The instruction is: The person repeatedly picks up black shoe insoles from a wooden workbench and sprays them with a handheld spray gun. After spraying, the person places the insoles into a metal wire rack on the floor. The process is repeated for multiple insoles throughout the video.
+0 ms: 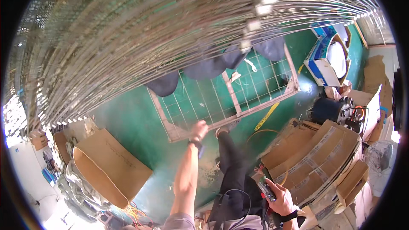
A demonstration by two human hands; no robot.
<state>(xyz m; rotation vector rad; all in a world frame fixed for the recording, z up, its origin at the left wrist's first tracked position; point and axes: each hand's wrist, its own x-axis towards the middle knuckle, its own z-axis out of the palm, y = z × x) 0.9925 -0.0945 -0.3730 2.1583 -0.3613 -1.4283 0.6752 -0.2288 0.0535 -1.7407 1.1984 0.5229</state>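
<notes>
My left hand (pixel 198 130) is stretched forward over the near edge of a rectangular wire-mesh frame (pixel 232 91). Its fingers look curled; whatever may be in them is too small to make out. Lower right, my right hand (pixel 281 200) is wrapped round a short metallic and greenish hand-held tool (pixel 267 189), whose exact kind is unclear. Reddish strands (pixel 259 170) show near the tool's far end. Dark rounded shapes (pixel 204 68) partly cover the frame's far side, below long stretched strands (pixel 128 51) with white clips.
An open cardboard box (pixel 115 166) stands at left, near orange wires (pixel 136 215). Flattened cardboard (pixel 315 157) is piled at right beside a fan (pixel 379 155) and a black machine (pixel 330 110). Blue-white boxes (pixel 328 59) sit at far right. A yellow strip (pixel 266 117) marks the green floor.
</notes>
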